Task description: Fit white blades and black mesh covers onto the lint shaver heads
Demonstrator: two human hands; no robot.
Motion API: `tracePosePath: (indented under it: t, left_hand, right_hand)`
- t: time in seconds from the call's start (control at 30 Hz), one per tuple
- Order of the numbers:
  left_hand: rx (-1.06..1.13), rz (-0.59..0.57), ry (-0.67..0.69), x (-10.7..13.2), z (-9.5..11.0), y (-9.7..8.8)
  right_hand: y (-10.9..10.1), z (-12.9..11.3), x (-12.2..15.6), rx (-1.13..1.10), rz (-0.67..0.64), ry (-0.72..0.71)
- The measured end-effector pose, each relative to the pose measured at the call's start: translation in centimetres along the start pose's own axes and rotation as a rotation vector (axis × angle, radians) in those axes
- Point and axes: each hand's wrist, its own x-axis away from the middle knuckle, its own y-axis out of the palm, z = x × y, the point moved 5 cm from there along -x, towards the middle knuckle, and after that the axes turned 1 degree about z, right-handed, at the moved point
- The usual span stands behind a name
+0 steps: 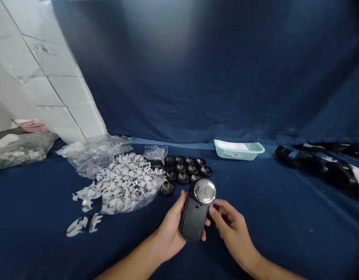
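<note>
A dark grey fabric shaver (194,219) with a round perforated metal head (204,191) lies in my left hand (172,229), whose thumb and fingers wrap around its body. My right hand (233,233) is at the shaver's right side, its thumb and index finger close together just below the metal head. Whether anything small is between those fingertips cannot be made out. Beyond the shaver sit several round black caps with mesh-like insides (183,178). To their left is a heap of small white and grey plastic pieces (129,181) on a clear bag.
Two loose plastic pieces (77,226) lie at the front left. A light green basket (239,151) stands at the back, before a blue cloth (226,77). Black items (322,167) line the right side. Clear plastic bags (94,151) and a filled bag (22,149) are at left.
</note>
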Motion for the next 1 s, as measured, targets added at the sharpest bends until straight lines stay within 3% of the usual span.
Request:
tracePosePath:
  t: [0.3,0.5,0.6,0.77,0.87,1.0]
  left_hand:
    - [-0.058,0.15,-0.025,0.2,-0.1,-0.9]
    - [-0.176,0.091,0.092,0.5,1.4,-0.3]
    - [-0.395,0.106,0.26,0.9,2.9,-0.4]
    - [-1.093,0.122,0.659,1.9,4.9,0.2]
    - [-1.373,0.125,0.729,2.2,4.8,0.7]
    - [-1.505,0.134,0.761,2.1,4.7,0.9]
  right_hand:
    - [0.4,-0.5,0.2,-0.069,-0.065,-0.017]
    - [0.3,-0.8,0.4,-0.043,-0.061,-0.034]
    - [0.0,-0.3,0.5,-0.031,-0.015,-0.006]
    - [0.1,-0.3,0.7,-0.158,-0.069,-0.002]
    - [0.1,-0.4,0.8,-0.214,-0.097,-0.006]
    - [0.1,-0.4,1.2,-0.213,-0.151,-0.07]
